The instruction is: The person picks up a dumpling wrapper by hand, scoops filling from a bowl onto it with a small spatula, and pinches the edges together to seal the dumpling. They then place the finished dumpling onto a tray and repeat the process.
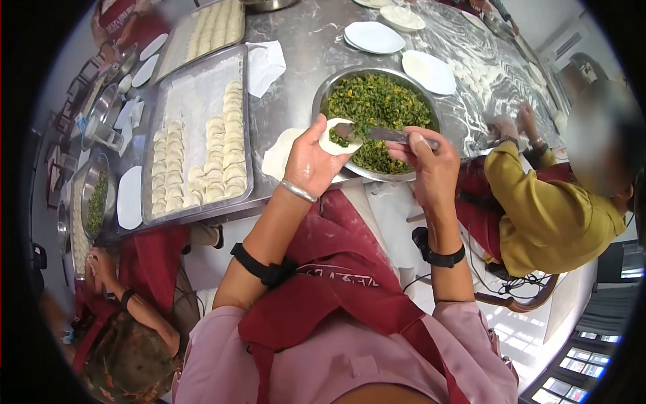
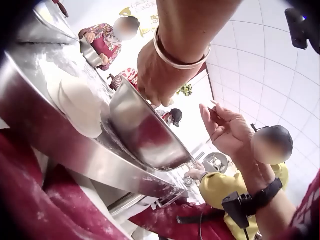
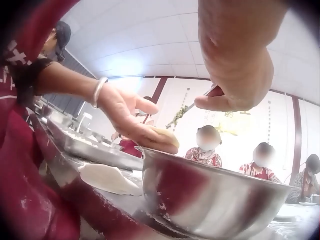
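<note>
A round dough wrapper (image 1: 327,143) with some green filling lies across the fingers of my left hand (image 1: 313,161), left of the filling bowl. In the right wrist view that hand (image 3: 122,115) is palm up, its thumb apart from the wrapper (image 3: 166,134). My right hand (image 1: 434,165) grips a flat metal spatula (image 1: 390,135), whose filling-smeared tip is over the wrapper. Under the spatula, the steel bowl (image 1: 319,94) holds chopped green and yellow filling (image 1: 377,97). Only the back of my right hand (image 3: 240,82) shows near the spatula handle in the right wrist view.
At left, a metal tray (image 1: 195,114) carries rows of dumplings, with another tray (image 1: 176,54) beyond. More wrappers (image 1: 277,156) rest by the table edge. White plates (image 1: 374,38) stand behind the bowl. A person in a yellow top (image 1: 552,215) works at right, another at lower left.
</note>
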Available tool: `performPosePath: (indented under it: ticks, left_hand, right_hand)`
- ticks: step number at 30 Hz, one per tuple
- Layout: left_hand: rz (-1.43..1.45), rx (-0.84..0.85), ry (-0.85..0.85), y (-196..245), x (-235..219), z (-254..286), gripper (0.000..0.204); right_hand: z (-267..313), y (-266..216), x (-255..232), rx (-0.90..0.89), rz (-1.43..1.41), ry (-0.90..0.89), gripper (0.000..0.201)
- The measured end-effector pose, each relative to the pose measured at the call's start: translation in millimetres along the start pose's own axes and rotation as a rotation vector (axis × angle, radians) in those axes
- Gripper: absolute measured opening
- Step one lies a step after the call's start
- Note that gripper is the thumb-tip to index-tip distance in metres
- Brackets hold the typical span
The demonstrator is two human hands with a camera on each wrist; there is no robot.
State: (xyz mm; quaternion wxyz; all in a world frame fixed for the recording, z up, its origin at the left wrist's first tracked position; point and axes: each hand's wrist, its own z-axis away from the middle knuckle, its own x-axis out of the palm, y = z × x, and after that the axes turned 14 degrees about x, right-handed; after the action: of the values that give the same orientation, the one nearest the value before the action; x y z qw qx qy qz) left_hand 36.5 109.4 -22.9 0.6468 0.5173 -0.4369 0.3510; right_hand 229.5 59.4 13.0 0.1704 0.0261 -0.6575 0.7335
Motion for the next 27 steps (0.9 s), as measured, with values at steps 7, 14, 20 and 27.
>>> performPosePath:
  ticks: [7,14,20,27]
  left_hand:
    - [-0.083,-0.008,0.010,0.7,7.8,15.2,0.047]
    - [-0.095,0.033,0.017,6.0,2.3,17.9,0.048]
    - [-0.121,0.105,0.106,23.1,-6.1,16.3,0.049]
    - [-0.136,0.117,0.103,28.7,-7.3,16.3,0.050]
  right_hand:
    - [-17.9,14.3,-10.6,0.219,-0.085,0.025,0.022]
    - [-21.5,5.2,-10.5,0.250,-0.122,-0.006,0.023]
    - [-61.5,16.8,-29.1,0.065,0.157,0.213,0.019]
    - [-90.9,55.2,-10.1,0.105,0.364,0.220,0.016]
